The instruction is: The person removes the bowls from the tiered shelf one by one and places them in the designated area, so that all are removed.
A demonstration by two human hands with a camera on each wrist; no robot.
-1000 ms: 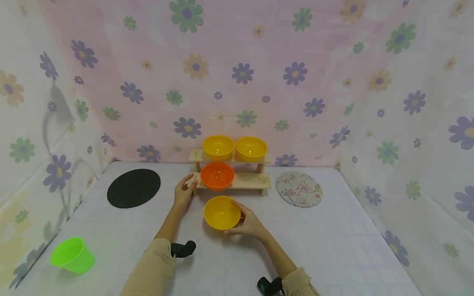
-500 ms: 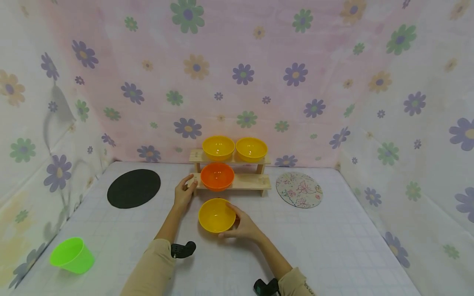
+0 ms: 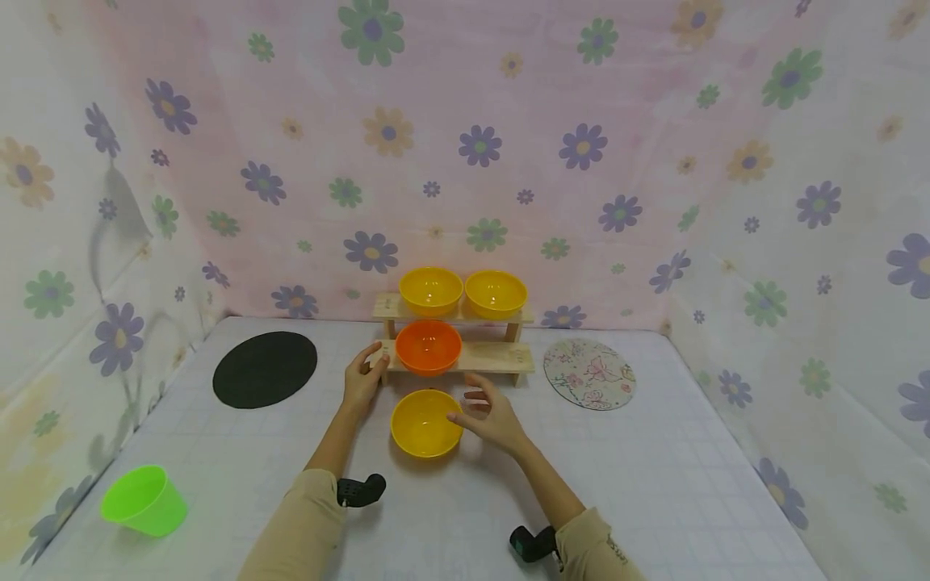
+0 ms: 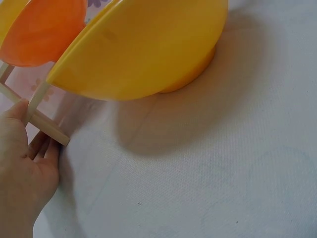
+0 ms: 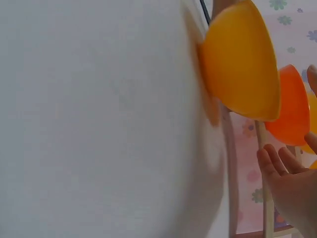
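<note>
A yellow bowl [image 3: 425,425] stands upright on the white cloth, in front of a two-tier wooden shelf [image 3: 497,356]. Just to its right is my right hand [image 3: 500,420], fingers spread and holding nothing; in the right wrist view this hand [image 5: 297,191] is apart from the bowl [image 5: 240,62]. My left hand [image 3: 361,386] grips the left end of the shelf's lower tier, and the left wrist view has its thumb and fingers around the wood [image 4: 48,127]. On that tier sits an orange bowl [image 3: 429,349]. Two more yellow bowls, one left [image 3: 431,292] and one right [image 3: 496,294], occupy the upper tier.
A black round mat [image 3: 265,369] lies left of the shelf, a flower-patterned round mat [image 3: 590,374] right of it. Near the left front, a bright green cup [image 3: 145,500] stands tilted-looking on the cloth. Flowered fabric walls [image 3: 465,186] enclose the back and sides.
The yellow bowl on the cloth moved slightly left and nearer with my right hand, which then let go and drew off to the right. My left hand stayed on the shelf.
</note>
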